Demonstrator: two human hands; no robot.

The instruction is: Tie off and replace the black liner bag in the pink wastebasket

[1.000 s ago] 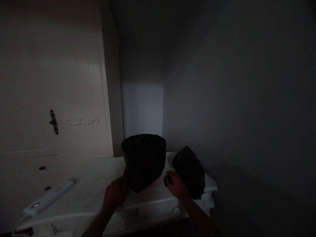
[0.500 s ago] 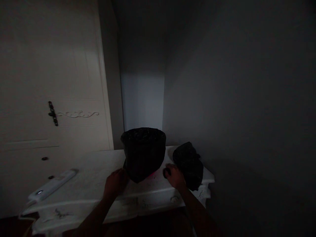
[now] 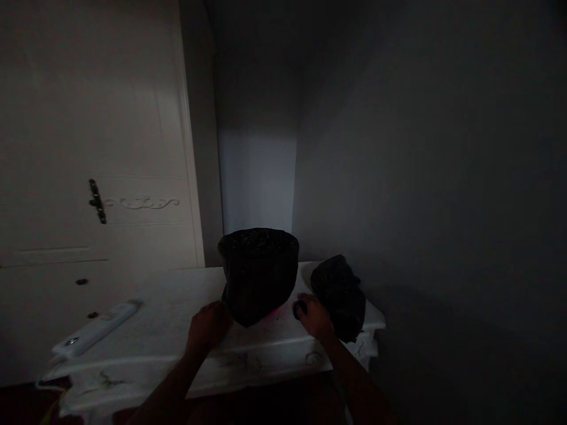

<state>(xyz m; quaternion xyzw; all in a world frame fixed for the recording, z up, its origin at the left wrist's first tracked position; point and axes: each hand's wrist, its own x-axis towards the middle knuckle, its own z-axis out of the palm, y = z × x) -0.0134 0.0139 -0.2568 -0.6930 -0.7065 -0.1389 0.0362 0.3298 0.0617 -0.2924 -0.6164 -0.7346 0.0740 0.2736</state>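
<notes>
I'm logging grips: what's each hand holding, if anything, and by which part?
The right hand holds a dark round object by its right side; whether the left hand grips the upright bag low on its left is unclear.

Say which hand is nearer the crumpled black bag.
Right. The right hand is just left of the crumpled black bag; the left hand is farther left, beside the open bag.

One head-worn view, from above the hands [image 3: 209, 326], facing forward and down (fairly near), toward a room corner [image 3: 295, 189]
</notes>
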